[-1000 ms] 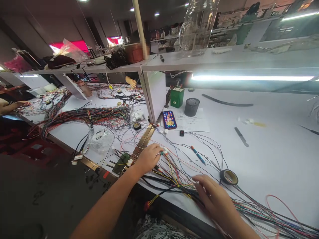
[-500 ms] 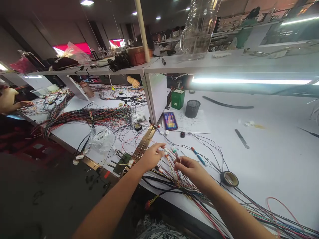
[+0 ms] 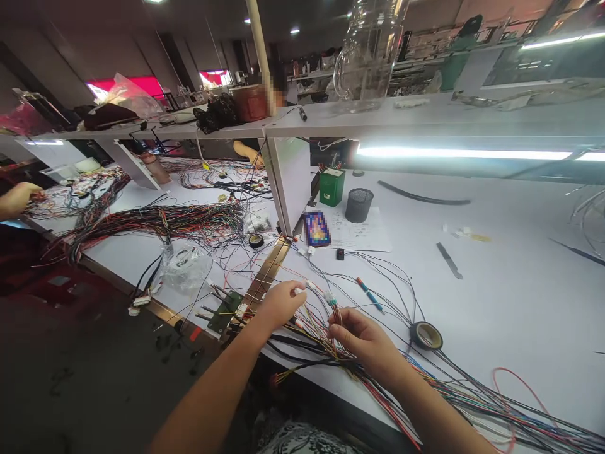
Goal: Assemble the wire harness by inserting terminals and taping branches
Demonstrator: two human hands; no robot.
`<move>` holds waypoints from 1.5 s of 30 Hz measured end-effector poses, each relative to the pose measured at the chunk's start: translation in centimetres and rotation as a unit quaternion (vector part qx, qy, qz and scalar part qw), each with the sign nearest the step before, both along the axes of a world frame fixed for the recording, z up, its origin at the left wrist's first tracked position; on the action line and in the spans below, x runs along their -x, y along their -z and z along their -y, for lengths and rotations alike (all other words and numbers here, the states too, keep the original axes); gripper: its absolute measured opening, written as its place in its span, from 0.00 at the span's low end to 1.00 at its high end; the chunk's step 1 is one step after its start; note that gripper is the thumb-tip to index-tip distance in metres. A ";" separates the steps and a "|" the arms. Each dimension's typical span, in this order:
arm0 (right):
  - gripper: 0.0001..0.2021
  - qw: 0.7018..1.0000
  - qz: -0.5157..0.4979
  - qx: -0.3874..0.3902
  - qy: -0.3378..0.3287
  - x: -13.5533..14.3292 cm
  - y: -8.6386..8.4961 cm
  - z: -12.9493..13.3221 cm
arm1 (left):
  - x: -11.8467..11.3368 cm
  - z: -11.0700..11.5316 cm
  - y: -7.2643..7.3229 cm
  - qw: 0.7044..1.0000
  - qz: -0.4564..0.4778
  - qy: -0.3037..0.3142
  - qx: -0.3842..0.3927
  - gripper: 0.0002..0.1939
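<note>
My right hand (image 3: 358,334) pinches a bundle of thin wires just below a green-and-white connector (image 3: 329,297), which points up and away from me. To its left, my left hand (image 3: 282,304) has thumb and forefinger closed at a small white connector (image 3: 299,291); its far side is partly hidden by the fingers. Beneath both hands runs a wire harness (image 3: 326,350) of many colours with black-taped branches. A green board with upright pegs (image 3: 227,313) lies left of my left hand.
A roll of black tape (image 3: 426,336) and a blue-and-orange pen (image 3: 370,295) lie right of the hands. Farther back stand a green box (image 3: 331,187) and a mesh cup (image 3: 359,205). A divider (image 3: 295,183) separates the left bench, where co-workers' hands (image 3: 19,200) handle wires.
My left hand has drawn slightly down and away from my right hand. The green-and-white connector has turned more upright in my right hand. The whole view has shifted slightly.
</note>
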State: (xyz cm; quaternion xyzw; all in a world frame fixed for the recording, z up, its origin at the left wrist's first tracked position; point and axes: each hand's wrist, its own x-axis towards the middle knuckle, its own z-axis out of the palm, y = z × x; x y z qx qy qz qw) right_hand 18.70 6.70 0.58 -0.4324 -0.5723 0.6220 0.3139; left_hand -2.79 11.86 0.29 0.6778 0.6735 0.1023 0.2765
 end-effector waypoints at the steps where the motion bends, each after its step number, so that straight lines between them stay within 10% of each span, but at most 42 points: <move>1: 0.12 1.000 0.007 -0.007 0.003 0.1 0.1 -0.1 | 0.8 1.0 -0.3 1.000 -0.008 -0.008 -0.003 0.15; 7: 0.08 0.978 0.156 -0.133 -0.032 1.9 0.8 -0.1 | 3.2 5.5 -0.6 0.994 -0.092 -0.033 -0.042 0.15; 14: 0.10 0.956 0.149 -0.237 -0.089 1.4 0.8 0.0 | 0.1 6.2 -0.5 0.921 0.385 -0.058 0.013 0.37; 20: 0.15 0.868 0.437 -0.223 0.082 -4.5 2.2 -5.4 | -0.6 7.8 -2.1 0.956 0.293 0.005 -0.008 0.18; 30: 0.19 0.831 0.495 -0.210 0.145 -11.1 4.1 -9.1 | 0.5 10.2 -2.1 0.965 0.255 0.046 -0.032 0.15; 36: 0.17 0.834 0.489 -0.211 0.144 -16.5 4.2 -5.2 | 0.9 10.6 -1.6 0.966 0.253 0.047 -0.026 0.16; 42: 0.12 0.836 0.452 -0.311 -0.032 -16.2 5.1 0.9 | 0.8 10.5 -1.3 0.959 0.279 0.051 -0.024 0.19; 45: 0.12 0.818 0.454 -0.352 0.023 -17.6 5.7 0.7 | 0.8 10.4 -1.3 0.961 0.274 0.037 -0.017 0.18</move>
